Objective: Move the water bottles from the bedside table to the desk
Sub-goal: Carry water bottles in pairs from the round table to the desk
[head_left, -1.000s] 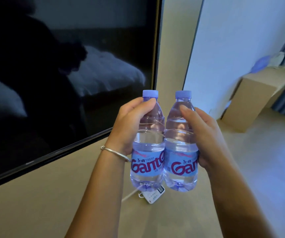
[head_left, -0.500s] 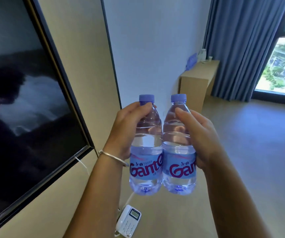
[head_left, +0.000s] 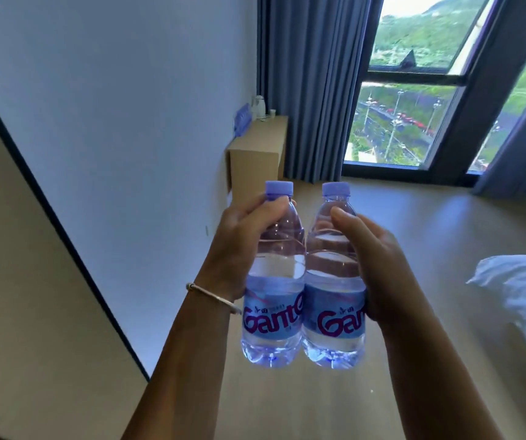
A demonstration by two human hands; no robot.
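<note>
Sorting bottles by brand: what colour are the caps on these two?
Both bottle caps are pale purple, clearest in the head view.

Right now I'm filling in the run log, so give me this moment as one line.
stage: carrying | left hand: holds left bottle | right hand: holds right bottle | bottles: upright, side by side | desk: ahead by the curtain

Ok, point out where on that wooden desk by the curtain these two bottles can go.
The near part of the desk top, toward its front edge, looks bare. The far end by the curtain is crowded: a white kettle, a small cup and a blue item against the wall.
</note>
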